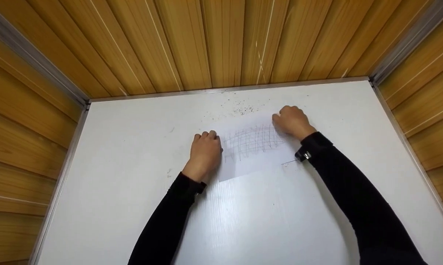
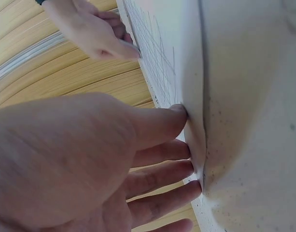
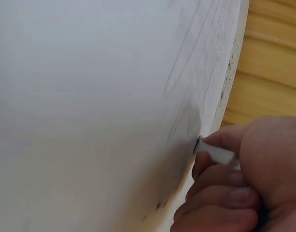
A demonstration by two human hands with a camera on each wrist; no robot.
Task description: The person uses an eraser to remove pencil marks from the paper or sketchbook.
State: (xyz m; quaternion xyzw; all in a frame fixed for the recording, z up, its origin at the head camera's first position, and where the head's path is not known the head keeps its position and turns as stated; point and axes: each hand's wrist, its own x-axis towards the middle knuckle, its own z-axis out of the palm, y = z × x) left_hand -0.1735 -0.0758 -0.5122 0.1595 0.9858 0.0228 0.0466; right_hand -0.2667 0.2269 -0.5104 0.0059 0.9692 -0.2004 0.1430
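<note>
A white sheet of paper (image 1: 243, 170) bearing a hand-drawn grid of grey lines (image 1: 256, 140) lies on the white table. On its left edge, my left hand (image 1: 206, 151) presses down with the thumb and fingertips. The left wrist view shows that paper edge slightly raised beside the thumb (image 2: 162, 123). At the sheet's upper right, my right hand (image 1: 293, 121) pinches a small white eraser (image 3: 220, 153) between thumb and forefinger. The eraser's dark-smudged end meets the paper by the drawn lines. From the head view the eraser is mostly hidden by the hand.
Dark crumbs (image 1: 245, 109) are scattered on the table beyond the sheet. Faint smudges (image 1: 169, 173) mark the tabletop left of the left hand. Wood-look panels (image 1: 221, 44) wall in the table at the back and both sides.
</note>
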